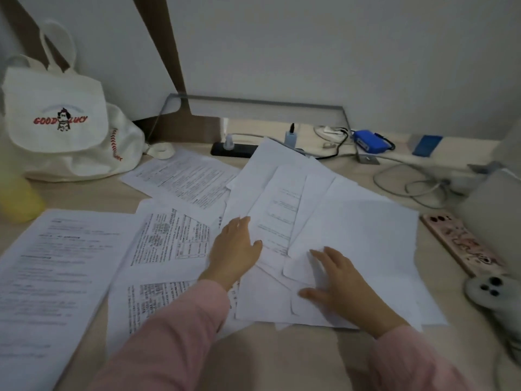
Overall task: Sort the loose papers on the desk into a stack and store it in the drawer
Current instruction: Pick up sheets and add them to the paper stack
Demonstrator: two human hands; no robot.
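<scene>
- Now we log the loose papers (366,235) fanned across the desk (282,362): the heap lies under both hands, the printed sheets (169,241) further left, nearer our left hand (234,246).
- Left hand flat, fingers straight, on the heap's left edge.
- Right hand (341,280) spread, pressing a near sheet; gripping nothing.
- Drawer unseen.

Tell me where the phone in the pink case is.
In the head view the pink-cased phone lies flat on the right side of the desk, just right of the loose papers and beyond a pale grey gadget.
</scene>
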